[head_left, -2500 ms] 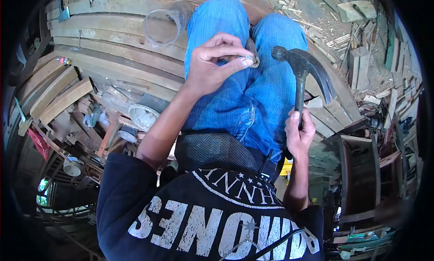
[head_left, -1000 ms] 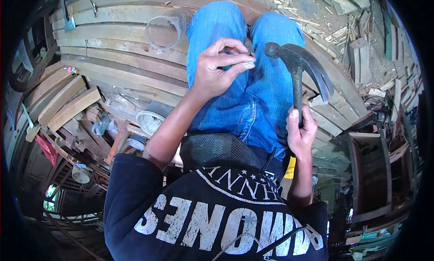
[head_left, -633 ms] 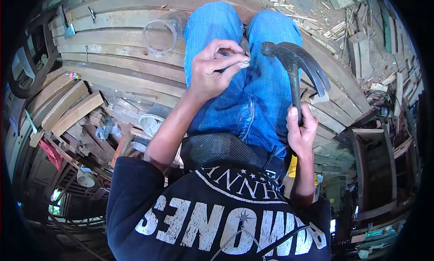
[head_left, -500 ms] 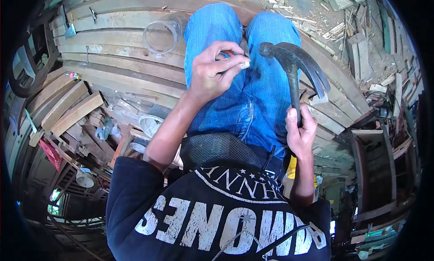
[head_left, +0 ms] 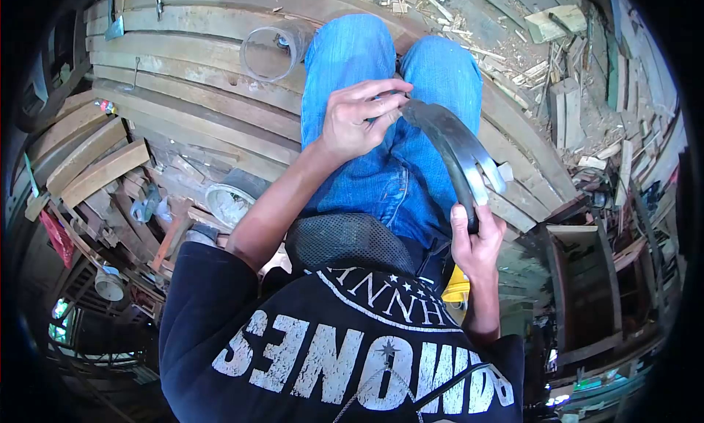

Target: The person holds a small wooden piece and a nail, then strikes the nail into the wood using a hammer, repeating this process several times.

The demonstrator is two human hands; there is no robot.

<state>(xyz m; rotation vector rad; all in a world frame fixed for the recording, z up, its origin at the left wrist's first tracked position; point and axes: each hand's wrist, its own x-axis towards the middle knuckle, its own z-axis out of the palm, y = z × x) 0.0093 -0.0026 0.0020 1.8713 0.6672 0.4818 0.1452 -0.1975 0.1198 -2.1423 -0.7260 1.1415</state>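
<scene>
My right hand (head_left: pixel 480 243) is closed around the handle of a claw hammer (head_left: pixel 444 137). The hammer's head lies over my right thigh, its claw toward the right and its striking end beside the fingertips of my left hand (head_left: pixel 359 119). That left hand is held over my jeans (head_left: pixel 352 53) near the knees, with thumb and fingers pinched together. Whatever sits in the pinch, if anything, is hidden or too small to name. The work surface under the hammer's striking end cannot be made out.
Long wooden planks (head_left: pixel 198 93) run beneath and beside my legs. A clear round container (head_left: pixel 268 53) stands left of my knees. A small hatchet-like tool (head_left: pixel 115 28) lies farther left. Wood scraps (head_left: pixel 565 115) litter the right side, and a white-crusted bucket (head_left: pixel 229 199) is near my left elbow.
The hammer has come down and left, so its striking end now meets my left fingertips. My right hand has tilted with it. My left hand stays pinched, and the view has shifted slightly.
</scene>
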